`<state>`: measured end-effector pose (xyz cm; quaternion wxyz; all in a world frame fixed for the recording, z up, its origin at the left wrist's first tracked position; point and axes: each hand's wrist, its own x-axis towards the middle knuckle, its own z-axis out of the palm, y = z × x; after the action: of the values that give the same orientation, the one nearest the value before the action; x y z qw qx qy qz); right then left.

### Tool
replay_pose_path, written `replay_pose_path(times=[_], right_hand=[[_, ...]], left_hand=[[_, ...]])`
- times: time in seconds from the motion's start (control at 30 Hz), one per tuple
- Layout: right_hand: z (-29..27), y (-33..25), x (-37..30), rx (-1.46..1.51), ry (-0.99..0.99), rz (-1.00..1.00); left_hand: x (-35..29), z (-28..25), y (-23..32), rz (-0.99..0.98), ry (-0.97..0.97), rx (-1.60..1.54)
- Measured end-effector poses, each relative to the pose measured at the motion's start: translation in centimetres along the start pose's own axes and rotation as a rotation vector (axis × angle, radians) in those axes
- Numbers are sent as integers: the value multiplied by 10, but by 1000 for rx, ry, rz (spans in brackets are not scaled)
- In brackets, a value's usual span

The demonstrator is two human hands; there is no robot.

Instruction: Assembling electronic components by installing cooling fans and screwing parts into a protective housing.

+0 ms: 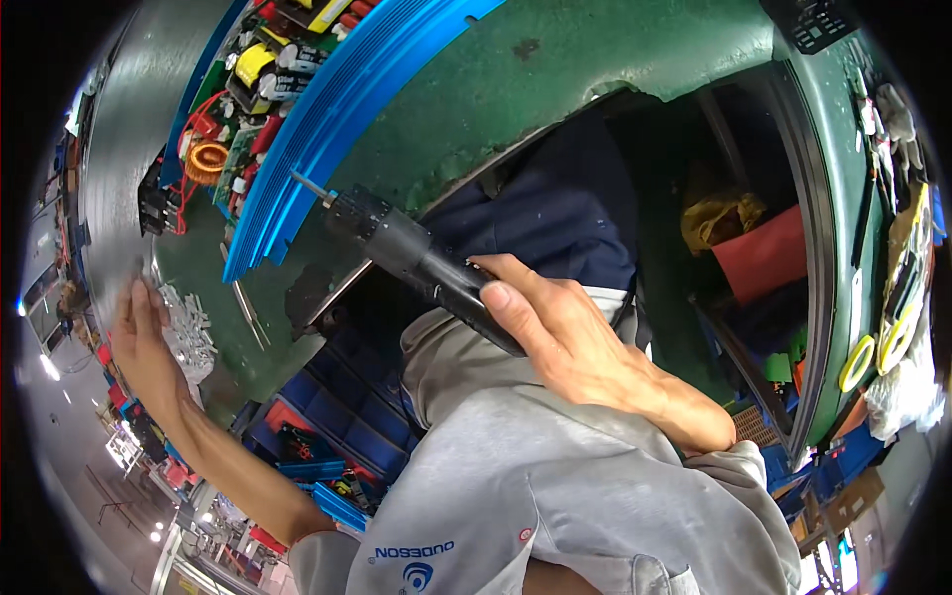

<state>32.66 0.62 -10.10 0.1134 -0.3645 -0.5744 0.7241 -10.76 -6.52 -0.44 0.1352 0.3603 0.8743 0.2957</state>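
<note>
My right hand (575, 342) is wrapped round the rear of a black electric screwdriver (402, 243). Its thin metal bit points up and left, close to the blue finned metal housing (342, 114). A circuit board with a copper-wound ring coil (206, 161), a yellow-wrapped transformer (255, 64) and red wires lies along that housing's left side. Far to the left, my left hand (144, 332) is stretched out beside a heap of small pale parts (188, 332) on the green bench. Its fingers are extended, and I see nothing held in them.
Metal tweezers (250, 312) lie near the pale parts. The green bench top (476, 94) has a ragged cut-out edge at my lap. Blue bins (347, 387) stand below on the left. At the right, tape rolls (858, 364) and tools line the green bench edge.
</note>
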Motion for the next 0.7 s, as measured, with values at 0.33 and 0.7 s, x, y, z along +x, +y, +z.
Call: replay_pose_path(times=[0.33, 0.7], right_hand=[[7, -1, -2, 374, -119, 263], [17, 21, -8, 486, -247, 312]], left_hand=[[-42, 95, 127, 741, -116, 273], [-10, 106, 117, 769, -431, 145]])
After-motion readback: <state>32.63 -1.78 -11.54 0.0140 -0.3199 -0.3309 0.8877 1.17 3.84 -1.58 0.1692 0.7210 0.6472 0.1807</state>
